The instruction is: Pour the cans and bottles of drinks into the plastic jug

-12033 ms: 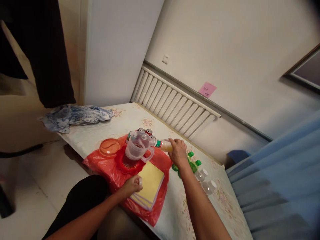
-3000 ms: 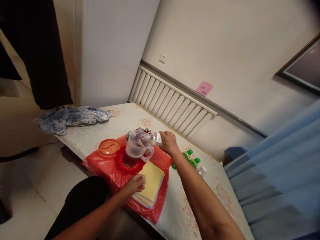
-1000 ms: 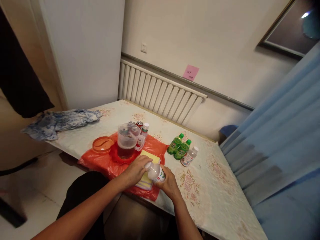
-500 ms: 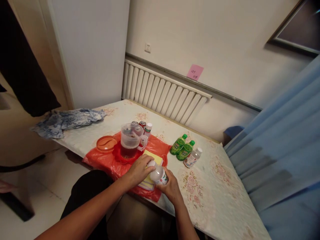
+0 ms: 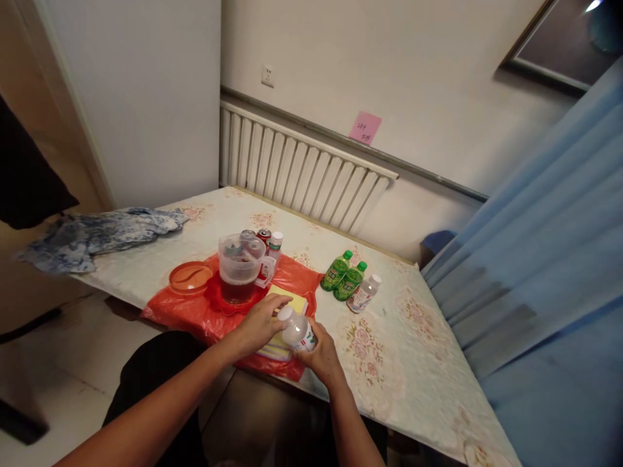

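My right hand [image 5: 318, 353] is wrapped round a clear plastic bottle [image 5: 296, 332] with a white cap and a printed label. It holds the bottle tilted, cap toward my left hand, over a yellow cloth [image 5: 280, 350]. Beside the cap is my left hand [image 5: 263, 319], thumb and fingers apart on either side of it; whether they touch it is hard to tell. Behind my left hand, a clear pitcher [image 5: 238, 269] of dark reddish liquid stands on a red scalloped tray [image 5: 214, 298]. An orange lid [image 5: 191, 277] lies to the pitcher's left.
Two green bottles [image 5: 343, 275] and a white-capped bottle [image 5: 364, 295] stand to the right. Cans [image 5: 264, 235] and another white-capped bottle [image 5: 275, 245] are behind the pitcher. Red plastic sheeting [image 5: 168, 308] covers part of the table. A patterned cloth [image 5: 107, 233] lies far left.
My left fingers have loosened from the bottle's cap, which now shows more fully. My right hand keeps its hold. The whole view has shifted, so things appear further left.
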The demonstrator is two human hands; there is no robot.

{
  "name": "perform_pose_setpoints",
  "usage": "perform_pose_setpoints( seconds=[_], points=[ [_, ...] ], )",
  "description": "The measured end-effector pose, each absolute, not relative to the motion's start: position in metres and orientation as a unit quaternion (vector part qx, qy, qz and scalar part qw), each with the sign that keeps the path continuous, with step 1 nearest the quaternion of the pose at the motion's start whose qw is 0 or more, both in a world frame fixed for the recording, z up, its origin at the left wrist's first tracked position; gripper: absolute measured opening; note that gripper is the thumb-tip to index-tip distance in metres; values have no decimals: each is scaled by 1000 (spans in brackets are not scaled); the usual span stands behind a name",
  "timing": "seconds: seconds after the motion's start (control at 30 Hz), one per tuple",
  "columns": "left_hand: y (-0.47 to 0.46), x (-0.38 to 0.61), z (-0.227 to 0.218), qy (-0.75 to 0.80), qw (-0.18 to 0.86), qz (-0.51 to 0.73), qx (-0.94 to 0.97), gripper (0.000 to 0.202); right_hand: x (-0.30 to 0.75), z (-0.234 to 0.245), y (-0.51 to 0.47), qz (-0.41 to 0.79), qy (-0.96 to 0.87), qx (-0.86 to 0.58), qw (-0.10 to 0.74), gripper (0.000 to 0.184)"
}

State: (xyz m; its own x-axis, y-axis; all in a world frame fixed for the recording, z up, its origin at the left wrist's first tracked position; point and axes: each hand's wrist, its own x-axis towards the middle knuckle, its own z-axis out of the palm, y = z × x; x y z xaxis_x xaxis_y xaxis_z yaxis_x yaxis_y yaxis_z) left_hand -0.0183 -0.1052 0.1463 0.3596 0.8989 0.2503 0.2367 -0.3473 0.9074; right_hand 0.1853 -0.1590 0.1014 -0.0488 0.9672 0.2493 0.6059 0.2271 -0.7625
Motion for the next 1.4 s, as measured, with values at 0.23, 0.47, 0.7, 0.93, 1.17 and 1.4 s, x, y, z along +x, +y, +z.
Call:
perform_pose_setpoints(
  seconds=[0.23,0.47,0.7,0.93,1.17,1.4],
  points=[
    [-107,-16,150,425,371,362,742,31,190,90,-158,242,-675,-574,396,69],
    [-104,-10,149,412,372,377,742,33,194,88,-157,241,-671,-572,405,68],
    [-98,-2,143,405,365,390,742,32,198,91,-153,274,-648,-570,424,68],
    [-75,-2,86,479,300,344,750,28,208,106,-118,367,-562,-551,495,73],
    [-61,-4,17,496,163,218,825,17,198,97,-31,408,-505,-502,571,70],
    [-63,-10,-18,450,48,289,843,21,181,82,65,363,-520,-517,576,53]
  ],
)
